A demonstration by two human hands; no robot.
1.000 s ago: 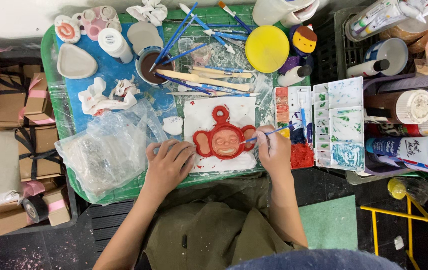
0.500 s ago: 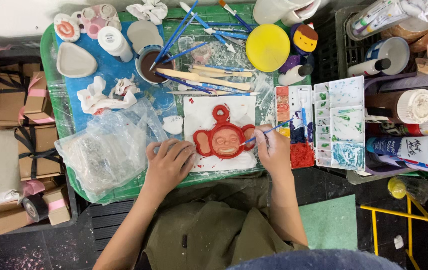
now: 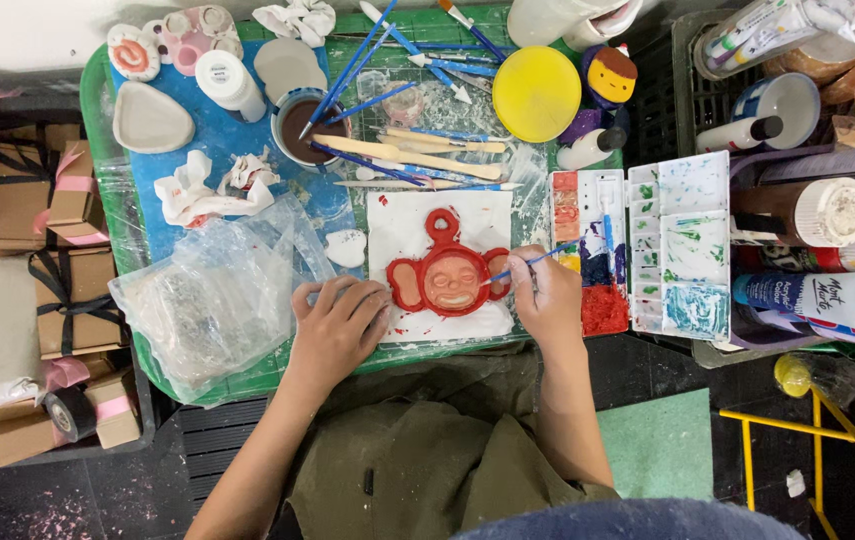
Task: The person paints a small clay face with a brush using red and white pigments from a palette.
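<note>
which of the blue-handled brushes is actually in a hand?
The thin brush pinched in the right hand, tip on the red clay face. The others lie on the tray or stand in the cup.

One head-worn camera looks steeply down (fairly close) over the green tray (image 3: 97, 150).
</note>
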